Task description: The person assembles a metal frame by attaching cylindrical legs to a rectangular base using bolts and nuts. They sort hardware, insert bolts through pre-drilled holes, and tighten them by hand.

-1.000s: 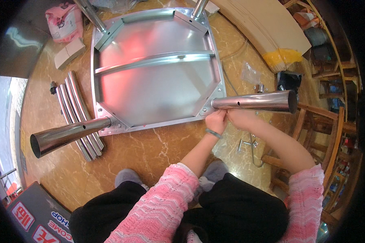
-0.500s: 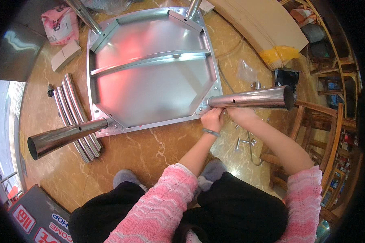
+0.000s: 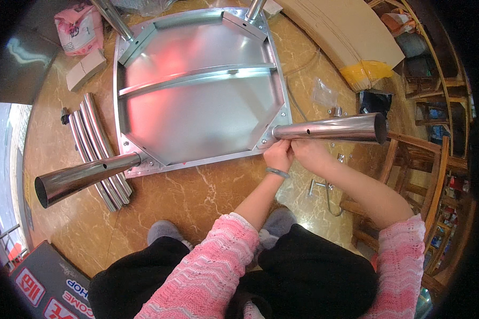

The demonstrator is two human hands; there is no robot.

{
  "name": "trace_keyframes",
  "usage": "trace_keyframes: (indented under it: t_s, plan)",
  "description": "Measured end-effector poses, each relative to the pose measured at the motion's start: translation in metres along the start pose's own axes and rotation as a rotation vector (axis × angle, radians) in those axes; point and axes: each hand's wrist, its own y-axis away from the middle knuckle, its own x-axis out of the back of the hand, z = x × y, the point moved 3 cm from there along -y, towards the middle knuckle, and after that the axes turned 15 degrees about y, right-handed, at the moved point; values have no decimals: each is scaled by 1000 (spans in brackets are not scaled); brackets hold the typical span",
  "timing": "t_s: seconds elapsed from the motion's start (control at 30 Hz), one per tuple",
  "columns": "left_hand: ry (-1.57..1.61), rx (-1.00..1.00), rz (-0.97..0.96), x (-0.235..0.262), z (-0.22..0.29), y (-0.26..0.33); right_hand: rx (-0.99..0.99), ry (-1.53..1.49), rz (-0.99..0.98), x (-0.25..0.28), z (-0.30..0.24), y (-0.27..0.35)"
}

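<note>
An upturned metal tabletop lies on the floor with a shiny tubular leg at each corner. Beneath the near right leg, close to its base, both my hands come together. My left hand, a bracelet at its wrist, is closed with its fingertips pinched against the corner. My right hand is closed right beside it, fingers tucked under the tube. Whatever they grip is hidden by the fingers and the leg. Another leg sticks out at the near left corner.
Several loose chrome tubes lie left of the tabletop. Small metal fittings and a clear plastic bag are on the floor at right. A wooden chair stands beyond my right arm; a large cardboard piece lies at far right.
My right hand has shifted slightly left, nearer my left hand, and its forearm has swung a little. My left hand stays at the corner.
</note>
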Motion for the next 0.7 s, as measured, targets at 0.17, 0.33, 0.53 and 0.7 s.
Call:
trace_keyframes:
  t_s: [0.17,0.33,0.53,0.7]
  plan:
    - [-10,-39,-7,0,-2,1,76,-24,43,4,0,0]
    - [-4,-72,9,0,-3,1,-630,-894,-157,-16,15,-1]
    - [-53,-46,10,-4,-2,1,-472,-494,-401,-18,35,5]
    - [-39,25,-10,-3,-2,1,-78,-56,37,-13,26,5]
